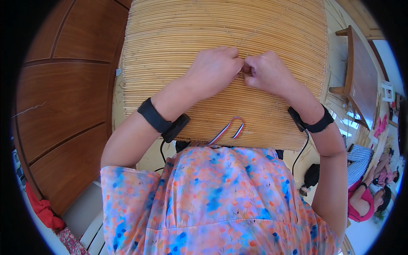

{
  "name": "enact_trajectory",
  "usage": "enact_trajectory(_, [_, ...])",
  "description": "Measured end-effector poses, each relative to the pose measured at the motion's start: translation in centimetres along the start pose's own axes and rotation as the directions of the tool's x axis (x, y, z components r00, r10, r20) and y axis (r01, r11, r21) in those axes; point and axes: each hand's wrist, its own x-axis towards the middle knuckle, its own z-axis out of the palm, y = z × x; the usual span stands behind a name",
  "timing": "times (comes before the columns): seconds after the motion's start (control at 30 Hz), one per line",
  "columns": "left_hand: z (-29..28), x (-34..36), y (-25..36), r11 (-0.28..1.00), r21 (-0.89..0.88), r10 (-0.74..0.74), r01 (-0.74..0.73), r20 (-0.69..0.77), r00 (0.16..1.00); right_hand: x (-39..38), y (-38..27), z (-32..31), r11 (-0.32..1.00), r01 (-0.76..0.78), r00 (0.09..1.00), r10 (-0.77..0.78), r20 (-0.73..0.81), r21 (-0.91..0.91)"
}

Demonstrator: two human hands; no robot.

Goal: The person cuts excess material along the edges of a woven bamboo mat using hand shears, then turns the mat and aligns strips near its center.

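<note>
A large mat of thin yellow reed stalks, laid side by side and tied with fine string, spreads out in front of me. My left hand and my right hand meet over its middle, knuckles almost touching. Both have their fingers closed in a pinch; whatever they hold is too small or hidden to make out. A line of pale string ties runs across the reeds just beyond my fingertips. Closer to me, a red, white and blue striped ribbon lies curled on the mat near its front edge.
Brown wooden panels stand along the left. At the right, a wooden table appears tipped on its side, with loose straw on the floor around it. Other people sit low at the far right. Black bands with cables circle my forearms.
</note>
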Motion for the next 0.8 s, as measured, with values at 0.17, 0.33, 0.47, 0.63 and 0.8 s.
enact_trajectory(0.17, [-0.1, 0.7, -0.3, 0.999, 0.039, -0.004, 0.001, 0.091, 0.996, -0.1, -0.1, -0.4, 0.999, -0.033, 0.999, 0.033, 0.026, 0.009])
enact_trajectory(0.33, [0.2, 0.5, -0.7, 0.988, 0.067, 0.143, -0.141, -0.022, 0.990, -0.9, -0.6, -0.7, 0.995, -0.089, 0.995, 0.090, 0.035, -0.040])
enact_trajectory(0.47, [0.6, 0.3, -0.8, 0.987, 0.070, 0.144, -0.141, -0.035, 0.989, -0.8, -0.3, 0.0, 0.996, -0.071, 0.997, 0.071, 0.012, -0.060])
enact_trajectory(0.63, [0.4, -0.3, -0.7, 0.996, 0.012, 0.088, -0.088, -0.081, 0.993, -0.6, -0.1, 0.1, 0.995, 0.000, 1.000, 0.003, 0.026, -0.101])
enact_trajectory(0.8, [-0.6, -0.8, -0.6, 0.999, -0.036, 0.007, -0.006, 0.017, 1.000, -0.7, -0.1, 0.2, 0.997, 0.010, 1.000, -0.008, 0.021, -0.077])
